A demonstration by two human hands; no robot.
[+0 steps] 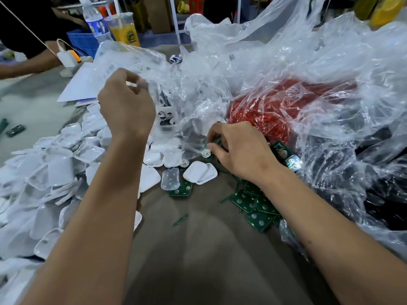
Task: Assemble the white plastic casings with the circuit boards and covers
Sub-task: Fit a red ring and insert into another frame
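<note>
My left hand (125, 106) is raised and pinches the edge of a clear plastic bag (176, 89) that holds white parts. My right hand (237, 150) reaches down among green circuit boards (253, 203), its curled fingers gripping a board by a small round silvery part (206, 153). A heap of white plastic casings (55, 164) spreads over the left of the table. Two white casings (199, 172) and a translucent cover (170, 178) lie between my arms.
A bag of red parts (275, 113) lies behind my right hand under crumpled clear plastic (330, 73). A water bottle (95, 20) and a cup of orange drink (124, 29) stand at the far left, beside another person's arm (28, 64). Brown cloth (198, 249) covers the near table.
</note>
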